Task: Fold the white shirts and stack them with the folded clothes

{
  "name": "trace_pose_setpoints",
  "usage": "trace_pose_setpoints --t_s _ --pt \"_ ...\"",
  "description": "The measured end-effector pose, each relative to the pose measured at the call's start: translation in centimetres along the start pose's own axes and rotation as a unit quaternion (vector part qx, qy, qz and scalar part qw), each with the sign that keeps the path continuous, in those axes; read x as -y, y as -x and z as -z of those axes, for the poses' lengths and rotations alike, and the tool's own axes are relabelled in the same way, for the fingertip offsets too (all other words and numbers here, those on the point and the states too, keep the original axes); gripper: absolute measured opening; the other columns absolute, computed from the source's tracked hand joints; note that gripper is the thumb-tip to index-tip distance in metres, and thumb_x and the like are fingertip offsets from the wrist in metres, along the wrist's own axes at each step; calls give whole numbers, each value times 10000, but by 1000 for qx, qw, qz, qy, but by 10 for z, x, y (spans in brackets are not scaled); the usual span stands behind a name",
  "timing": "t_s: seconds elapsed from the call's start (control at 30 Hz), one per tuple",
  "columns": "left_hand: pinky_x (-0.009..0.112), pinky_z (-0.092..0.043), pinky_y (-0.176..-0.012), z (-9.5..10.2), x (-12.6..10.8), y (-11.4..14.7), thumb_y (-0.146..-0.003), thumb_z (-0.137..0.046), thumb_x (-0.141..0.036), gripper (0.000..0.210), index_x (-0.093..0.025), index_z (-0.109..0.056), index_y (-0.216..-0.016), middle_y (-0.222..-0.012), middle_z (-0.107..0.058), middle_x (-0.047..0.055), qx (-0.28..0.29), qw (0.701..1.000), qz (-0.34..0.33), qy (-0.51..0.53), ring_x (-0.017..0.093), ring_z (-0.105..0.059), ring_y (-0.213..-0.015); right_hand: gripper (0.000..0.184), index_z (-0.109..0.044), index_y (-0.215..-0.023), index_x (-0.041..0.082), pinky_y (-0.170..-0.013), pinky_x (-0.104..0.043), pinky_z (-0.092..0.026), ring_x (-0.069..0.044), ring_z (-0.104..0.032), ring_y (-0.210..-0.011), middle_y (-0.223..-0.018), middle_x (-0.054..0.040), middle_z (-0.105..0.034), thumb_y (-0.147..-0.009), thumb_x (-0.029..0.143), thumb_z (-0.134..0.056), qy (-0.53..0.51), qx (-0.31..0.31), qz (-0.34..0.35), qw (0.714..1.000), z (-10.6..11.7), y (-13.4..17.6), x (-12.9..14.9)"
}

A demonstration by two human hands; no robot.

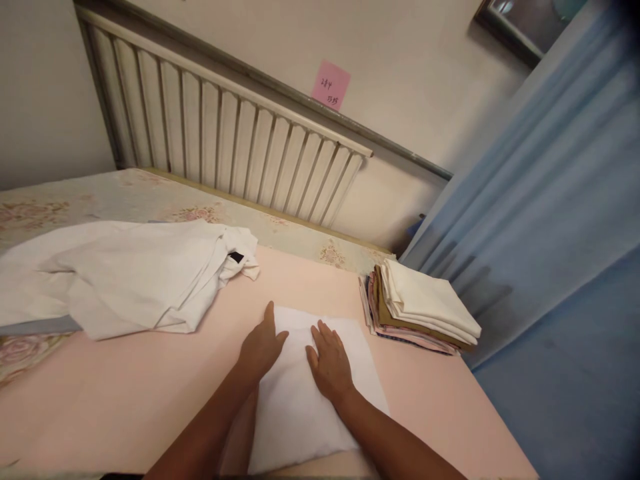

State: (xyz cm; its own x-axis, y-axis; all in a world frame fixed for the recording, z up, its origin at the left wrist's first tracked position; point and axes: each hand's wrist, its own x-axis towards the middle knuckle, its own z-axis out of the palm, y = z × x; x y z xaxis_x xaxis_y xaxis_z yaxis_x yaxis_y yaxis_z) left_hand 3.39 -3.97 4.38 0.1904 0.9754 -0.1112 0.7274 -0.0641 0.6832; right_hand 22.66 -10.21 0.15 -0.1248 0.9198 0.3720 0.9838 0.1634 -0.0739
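A folded white cloth (305, 407) lies flat on a pink sheet (165, 393) in front of me; its exact kind of garment does not show. My right hand (331, 363) rests palm down on its upper middle, fingers stretched out. At the cloth's left edge, my left hand (261, 347) is turned on its side with the thumb apart from the fingers, touching or very close to the edge. Neither hand grips anything that I can see.
To the right stands a stack of folded clothes (420, 307), white on top. Loose white garments (135, 273) lie at the left. Behind the floral bedding (200, 212) is a radiator (220, 127); a blue curtain (530, 220) hangs at the right. A pink note (331, 85) is on the wall.
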Motion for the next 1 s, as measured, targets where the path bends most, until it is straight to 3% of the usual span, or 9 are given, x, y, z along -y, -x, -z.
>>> trace_pose_setpoints --t_s 0.3,0.67,1.0 --pt "312 -435 -773 -1 2 6 -843 -436 -173 739 -138 -86 -1493 -1129 -654 153 28 999 -12 -26 239 -634 -975 443 -466 -1366 156 -1126 -467 -292 -240 -356 -1362 -1452 -126 -421 -945 279 -407 4 -6 1 1000 -3 0 -1" --pt "309 -438 -777 -5 9 3 -846 -427 -167 739 -153 -66 -1491 -1143 -650 154 25 999 -14 -21 225 -636 -961 441 -473 -1363 154 -1130 -471 -281 -239 -347 -1368 -1454 -128 -416 -955 306 -405 -8 2 -1 1000 0 0 0" --pt "311 -435 -782 -6 8 4 -862 -407 -186 730 -158 -43 -1494 -1137 -645 150 32 999 -20 -34 226 -627 -974 469 -379 -1427 217 -1131 -496 -279 -217 -296 -1393 -1460 -74 -417 -975 340 -393 -28 21 32 999 6 24 -44"
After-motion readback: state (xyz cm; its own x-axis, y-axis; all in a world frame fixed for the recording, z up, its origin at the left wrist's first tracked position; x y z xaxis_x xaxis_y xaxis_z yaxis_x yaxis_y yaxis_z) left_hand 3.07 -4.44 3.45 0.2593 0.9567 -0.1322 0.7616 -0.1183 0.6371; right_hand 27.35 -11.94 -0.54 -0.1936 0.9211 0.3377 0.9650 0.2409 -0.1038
